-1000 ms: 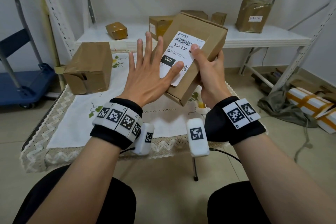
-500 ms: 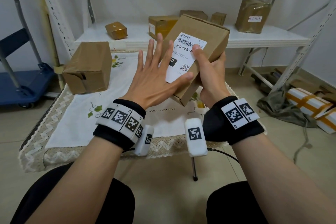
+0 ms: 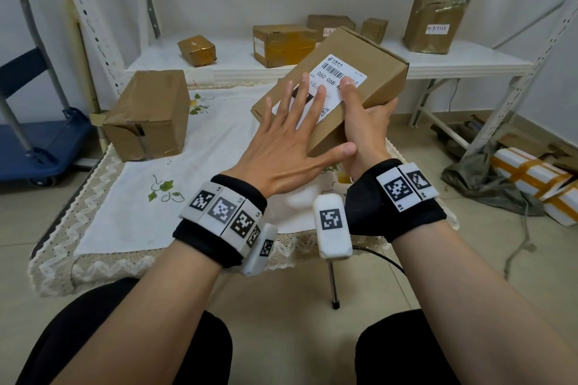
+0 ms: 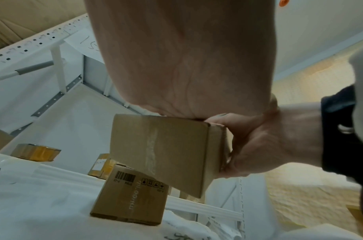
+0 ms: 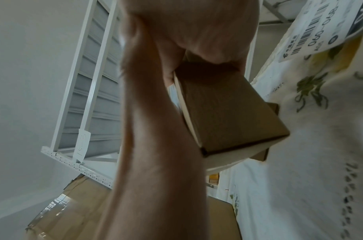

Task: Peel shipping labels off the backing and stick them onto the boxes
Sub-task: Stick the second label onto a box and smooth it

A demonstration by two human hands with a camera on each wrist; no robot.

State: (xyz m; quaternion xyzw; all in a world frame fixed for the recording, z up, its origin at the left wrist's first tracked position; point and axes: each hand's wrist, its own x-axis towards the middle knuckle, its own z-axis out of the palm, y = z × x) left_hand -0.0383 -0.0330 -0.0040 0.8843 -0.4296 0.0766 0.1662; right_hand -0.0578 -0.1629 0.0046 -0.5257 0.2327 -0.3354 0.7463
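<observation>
The flat left hand (image 3: 286, 147), fingers straight and spread, is now lying across the lower half of the white printed shipping label (image 3: 331, 84), while half a second before only its fingertips were reaching the label's edge, and the small brown cardboard box (image 3: 372, 72) is tilting lower over the white embroidered tablecloth (image 3: 131, 197). The right hand (image 3: 366, 125) is grasping this box from below, with the thumb pressing on the label. I judge the label is already stuck and the person is only smoothing it down
</observation>
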